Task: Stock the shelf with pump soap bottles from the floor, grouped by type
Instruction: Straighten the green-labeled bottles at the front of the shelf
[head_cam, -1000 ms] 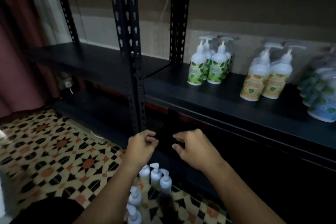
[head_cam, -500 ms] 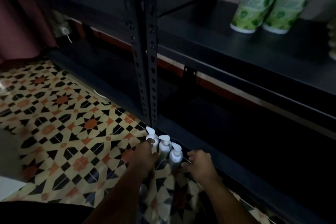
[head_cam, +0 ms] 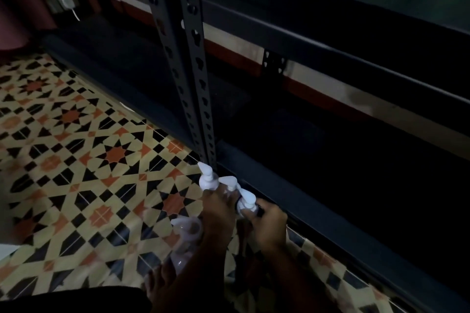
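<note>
3 white plastic pump soap bottles (head_cam: 230, 189) are seen upright in a tight row on the patterned tile floor (head_cam: 84, 160), at the foot of the black perforated steel shelf post (head_cam: 189, 63) and just beside the front edge of the lowest black shelf board (head_cam: 318, 201). Long axes vertical; pump spouts are pointed up-left, away from the hands.

Left hand (head_cam: 219, 213) is placed on the near side of the row, fingers curled around the middle bottle. Right hand (head_cam: 267, 221) is wrapped around the rightmost bottle (head_cam: 246, 202), fingers closed on its shoulder. The leftmost bottle (head_cam: 208, 179) is untouched and nearer the left hand.

2 more translucent white bottles (head_cam: 187, 230) are blurred nearer the body, by a bare foot (head_cam: 162, 282); their orientation cannot be told.

Judged: a straight upward lift is called for.
</note>
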Action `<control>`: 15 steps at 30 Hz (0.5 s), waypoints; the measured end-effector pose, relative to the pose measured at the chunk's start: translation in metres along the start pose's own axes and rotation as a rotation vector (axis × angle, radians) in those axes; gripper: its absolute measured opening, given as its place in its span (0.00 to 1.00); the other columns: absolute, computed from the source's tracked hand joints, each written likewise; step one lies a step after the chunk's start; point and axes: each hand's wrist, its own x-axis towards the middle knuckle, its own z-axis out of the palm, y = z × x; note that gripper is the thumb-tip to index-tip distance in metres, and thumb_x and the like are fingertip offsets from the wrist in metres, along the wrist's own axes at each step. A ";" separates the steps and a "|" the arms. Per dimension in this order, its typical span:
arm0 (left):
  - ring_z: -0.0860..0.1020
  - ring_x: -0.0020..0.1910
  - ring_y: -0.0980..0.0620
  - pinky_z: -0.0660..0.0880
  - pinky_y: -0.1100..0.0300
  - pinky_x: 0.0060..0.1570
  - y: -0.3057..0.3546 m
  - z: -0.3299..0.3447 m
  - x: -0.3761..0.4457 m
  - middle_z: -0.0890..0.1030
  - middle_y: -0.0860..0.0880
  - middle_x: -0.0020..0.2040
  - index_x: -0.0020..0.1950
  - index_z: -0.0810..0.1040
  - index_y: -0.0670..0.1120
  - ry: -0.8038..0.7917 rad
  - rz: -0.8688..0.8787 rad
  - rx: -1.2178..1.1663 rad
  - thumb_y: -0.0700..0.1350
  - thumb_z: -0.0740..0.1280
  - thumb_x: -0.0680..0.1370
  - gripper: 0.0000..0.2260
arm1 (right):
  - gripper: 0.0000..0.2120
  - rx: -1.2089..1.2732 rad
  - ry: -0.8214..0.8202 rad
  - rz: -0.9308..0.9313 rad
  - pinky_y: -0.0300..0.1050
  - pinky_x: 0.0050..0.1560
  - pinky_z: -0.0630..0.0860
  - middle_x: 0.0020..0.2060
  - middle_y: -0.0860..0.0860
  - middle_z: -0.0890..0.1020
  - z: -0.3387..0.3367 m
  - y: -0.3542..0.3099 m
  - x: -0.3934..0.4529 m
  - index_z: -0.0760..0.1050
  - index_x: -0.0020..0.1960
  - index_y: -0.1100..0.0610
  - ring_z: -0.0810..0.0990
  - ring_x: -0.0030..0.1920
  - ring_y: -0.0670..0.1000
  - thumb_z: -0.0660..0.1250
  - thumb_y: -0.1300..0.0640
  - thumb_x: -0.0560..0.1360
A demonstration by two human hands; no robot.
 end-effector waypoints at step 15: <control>0.78 0.43 0.69 0.70 0.77 0.45 -0.011 -0.005 -0.025 0.80 0.60 0.38 0.51 0.81 0.31 0.048 0.051 -0.089 0.35 0.67 0.82 0.07 | 0.12 0.392 -0.120 -0.126 0.43 0.52 0.81 0.50 0.44 0.88 -0.020 0.020 -0.015 0.85 0.59 0.53 0.86 0.53 0.44 0.76 0.58 0.76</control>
